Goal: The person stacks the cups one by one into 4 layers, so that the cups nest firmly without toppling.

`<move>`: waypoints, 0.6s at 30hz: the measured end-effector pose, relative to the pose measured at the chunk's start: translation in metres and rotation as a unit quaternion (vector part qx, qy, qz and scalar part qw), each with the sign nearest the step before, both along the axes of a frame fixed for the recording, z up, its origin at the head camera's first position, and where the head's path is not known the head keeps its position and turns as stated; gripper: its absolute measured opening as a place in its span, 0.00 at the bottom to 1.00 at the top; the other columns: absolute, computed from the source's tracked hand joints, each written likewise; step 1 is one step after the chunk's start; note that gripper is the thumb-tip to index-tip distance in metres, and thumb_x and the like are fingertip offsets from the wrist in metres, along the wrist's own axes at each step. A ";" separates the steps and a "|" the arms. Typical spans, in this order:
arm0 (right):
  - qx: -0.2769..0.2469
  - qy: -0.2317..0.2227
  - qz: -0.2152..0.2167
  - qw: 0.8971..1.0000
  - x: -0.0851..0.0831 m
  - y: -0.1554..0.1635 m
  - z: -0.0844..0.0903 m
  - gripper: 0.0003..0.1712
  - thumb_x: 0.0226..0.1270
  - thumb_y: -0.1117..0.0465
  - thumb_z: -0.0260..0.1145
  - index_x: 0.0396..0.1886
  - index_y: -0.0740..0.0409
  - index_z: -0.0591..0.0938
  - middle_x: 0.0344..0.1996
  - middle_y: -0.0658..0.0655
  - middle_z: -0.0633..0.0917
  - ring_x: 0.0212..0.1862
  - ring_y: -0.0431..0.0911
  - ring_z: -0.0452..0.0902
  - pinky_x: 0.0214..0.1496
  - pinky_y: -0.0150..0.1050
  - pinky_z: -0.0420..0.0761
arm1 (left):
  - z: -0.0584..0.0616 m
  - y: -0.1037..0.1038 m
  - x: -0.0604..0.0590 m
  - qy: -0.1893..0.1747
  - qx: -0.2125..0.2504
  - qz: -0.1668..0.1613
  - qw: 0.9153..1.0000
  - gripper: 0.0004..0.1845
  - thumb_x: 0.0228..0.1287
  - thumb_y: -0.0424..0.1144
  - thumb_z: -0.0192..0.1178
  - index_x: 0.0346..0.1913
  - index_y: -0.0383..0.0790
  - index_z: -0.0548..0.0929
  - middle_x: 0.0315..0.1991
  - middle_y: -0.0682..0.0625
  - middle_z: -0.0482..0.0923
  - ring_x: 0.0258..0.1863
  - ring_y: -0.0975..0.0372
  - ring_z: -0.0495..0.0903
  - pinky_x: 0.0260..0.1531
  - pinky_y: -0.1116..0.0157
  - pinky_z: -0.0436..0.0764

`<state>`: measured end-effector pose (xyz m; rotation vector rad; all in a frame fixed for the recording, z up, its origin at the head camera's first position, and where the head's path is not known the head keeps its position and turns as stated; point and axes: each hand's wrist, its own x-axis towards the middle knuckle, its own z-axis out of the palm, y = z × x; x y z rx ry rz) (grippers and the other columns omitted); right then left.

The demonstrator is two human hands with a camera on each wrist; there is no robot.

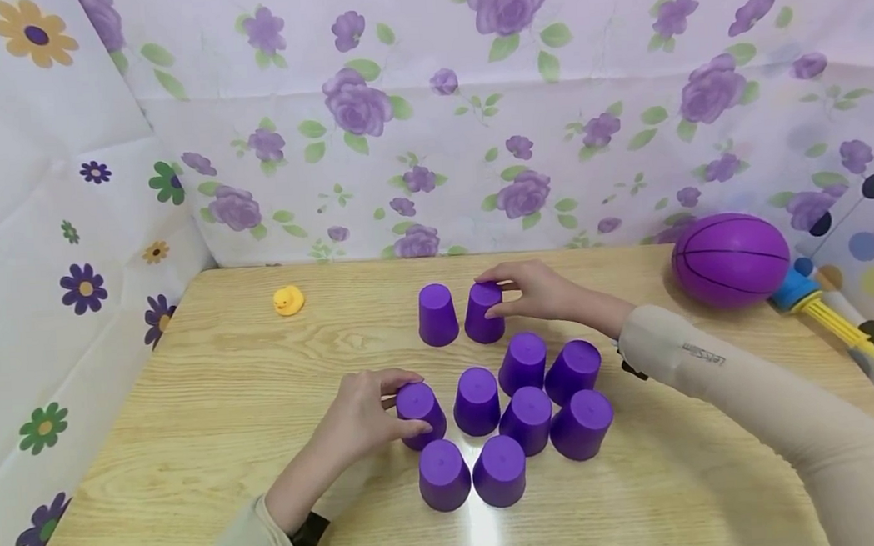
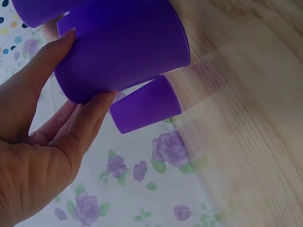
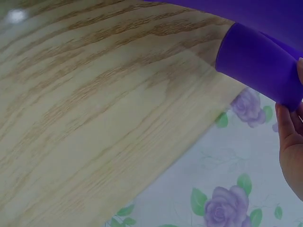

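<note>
Several purple cups stand upside down on the wooden table (image 1: 211, 387). My left hand (image 1: 359, 420) grips one purple cup (image 1: 420, 413) near its base, thumb on the near side and fingers on the far side; the left wrist view shows the same cup (image 2: 128, 52) between thumb and fingers. Farther back, my right hand (image 1: 536, 290) holds another purple cup (image 1: 483, 312), also seen in the right wrist view as a cup (image 3: 258, 64) at the fingertips. Just left of it stands a back cup (image 1: 437, 315). The other cups, such as the middle cup (image 1: 477, 402), cluster between and in front of my hands.
A yellow rubber duck (image 1: 288, 300) sits at the back left. At the back right lies a purple ball (image 1: 731, 260) with black lines, beside a blue and yellow toy (image 1: 822, 308). A flowered cloth (image 1: 412, 107) hangs behind the table.
</note>
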<state>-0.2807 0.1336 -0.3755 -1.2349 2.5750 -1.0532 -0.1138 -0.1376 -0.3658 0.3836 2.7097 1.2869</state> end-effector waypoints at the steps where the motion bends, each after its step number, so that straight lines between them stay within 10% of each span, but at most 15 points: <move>1: -0.001 -0.001 0.002 1.000 0.000 -0.001 0.000 0.30 0.51 0.61 0.74 0.54 0.66 0.77 0.52 0.61 0.80 0.53 0.51 0.78 0.56 0.36 0.78 | 0.000 0.000 0.001 0.002 -0.005 0.003 1.000 0.25 0.36 0.37 0.78 0.44 0.39 0.84 0.43 0.46 0.84 0.42 0.56 0.84 0.41 0.65 0.84; 18: 0.020 0.019 0.012 1.000 0.003 -0.007 0.000 0.34 0.52 0.59 0.74 0.58 0.65 0.74 0.54 0.62 0.79 0.55 0.53 0.76 0.58 0.45 0.77 | -0.002 -0.003 0.001 0.019 -0.021 0.002 1.000 0.26 0.35 0.40 0.78 0.44 0.40 0.85 0.41 0.47 0.85 0.41 0.58 0.84 0.41 0.67 0.84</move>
